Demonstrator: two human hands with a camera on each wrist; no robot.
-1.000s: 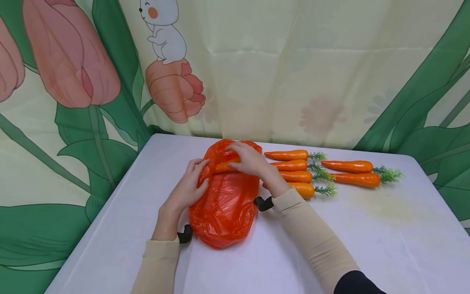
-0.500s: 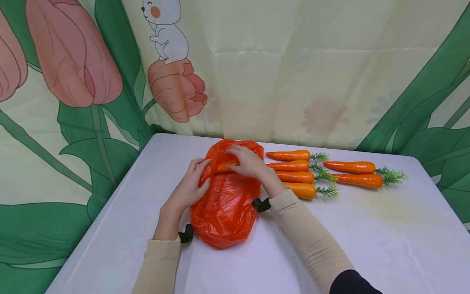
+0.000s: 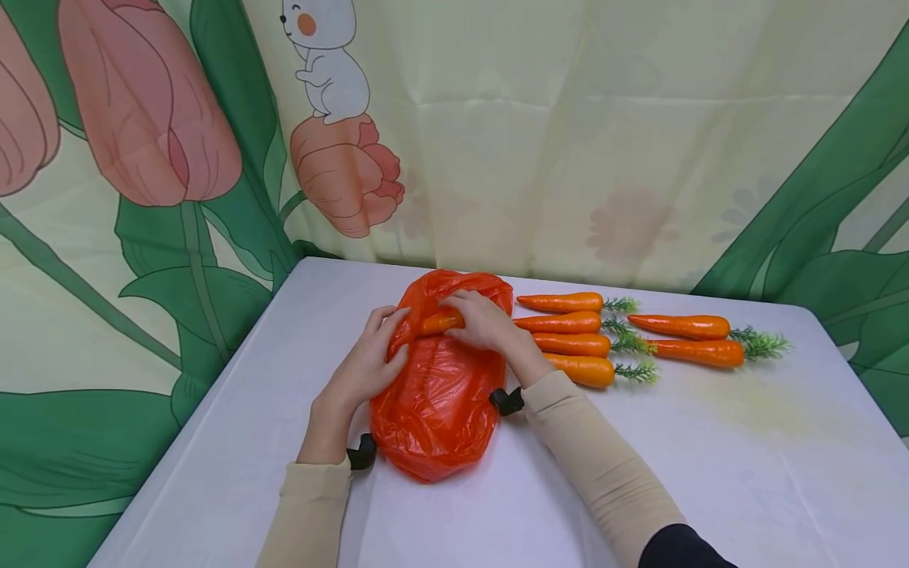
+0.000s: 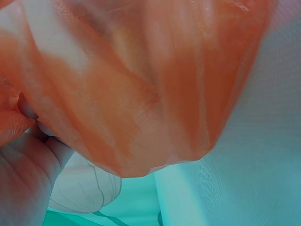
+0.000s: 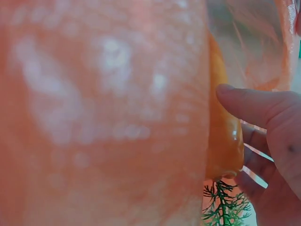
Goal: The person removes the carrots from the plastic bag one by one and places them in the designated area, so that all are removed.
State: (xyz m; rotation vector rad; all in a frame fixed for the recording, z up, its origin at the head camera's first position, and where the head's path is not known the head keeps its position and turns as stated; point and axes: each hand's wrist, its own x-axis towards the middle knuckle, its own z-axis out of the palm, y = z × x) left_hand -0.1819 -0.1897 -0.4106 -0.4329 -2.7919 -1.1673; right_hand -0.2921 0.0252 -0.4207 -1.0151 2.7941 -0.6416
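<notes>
A thin red plastic bag [image 3: 440, 418] lies on the table with its mouth toward the far edge. At its left rim, my left hand [image 3: 362, 359] grips the plastic; the left wrist view shows fingers bent at a fold of the bag [image 4: 122, 117]. An orange toy carrot [image 3: 438, 323] lies across the mouth, and my right hand [image 3: 483, 319] holds it near its thick end. In the right wrist view the thumb presses the carrot [image 5: 228, 141], fingers are on its other side, and green fronds hang below. The bag hides the rest of the carrot.
Several toy carrots with green tops, such as the nearest carrot [image 3: 582, 371], lie right of the bag. Two more carrots [image 3: 680, 326] lie farther right. The white table [image 3: 710, 473] ends at a printed curtain [image 3: 540, 158] behind.
My right hand has come slightly nearer on the carrot, uncovering a little more of it. My left hand stays at the bag's rim. The whole head view has shifted slightly.
</notes>
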